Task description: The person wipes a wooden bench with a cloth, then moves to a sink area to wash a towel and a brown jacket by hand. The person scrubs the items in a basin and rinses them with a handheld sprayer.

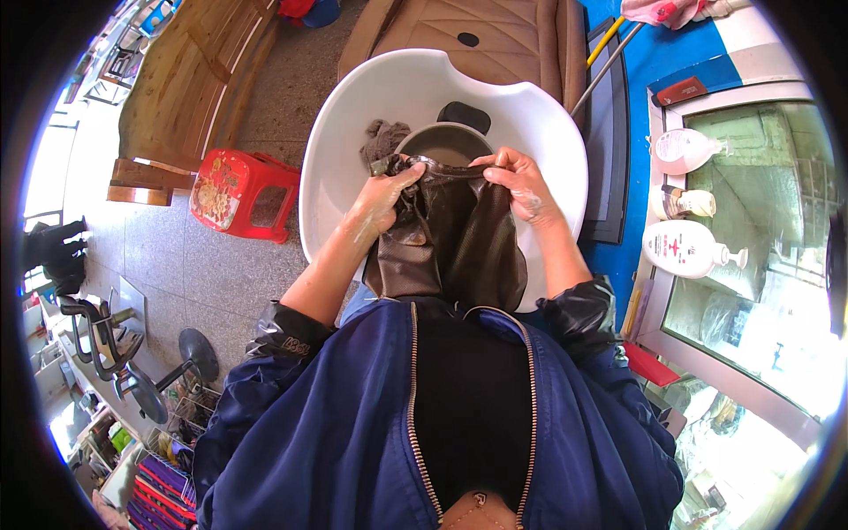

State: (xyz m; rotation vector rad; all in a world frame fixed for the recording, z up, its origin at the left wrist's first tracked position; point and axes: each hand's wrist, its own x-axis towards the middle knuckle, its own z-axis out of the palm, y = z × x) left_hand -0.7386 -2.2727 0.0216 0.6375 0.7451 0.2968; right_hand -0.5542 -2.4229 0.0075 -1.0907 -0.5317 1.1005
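A wet brown cloth or garment (474, 232) with a fine mesh-like weave is stretched between both hands. My left hand (379, 199) pinches its bunched, gathered edge between thumb and fingers. At the other end of that edge, my right hand (520, 182) grips with thumb and forefinger. Whitish suds cling to both hands. The cloth hangs toward my body over the near rim of a white salon wash basin (331, 152). Inside the basin, a round bowl (457, 136) is partly covered by the cloth. Beside it lies a crumpled grey-brown cloth (383, 138).
A black pad (466, 118) sits beyond the bowl, before a brown padded recliner (477, 33). At left stand a red plastic stool (232, 192) and a wooden bench (175, 86). Pump bottles (682, 248) line the window ledge at right, near leaning poles (606, 43).
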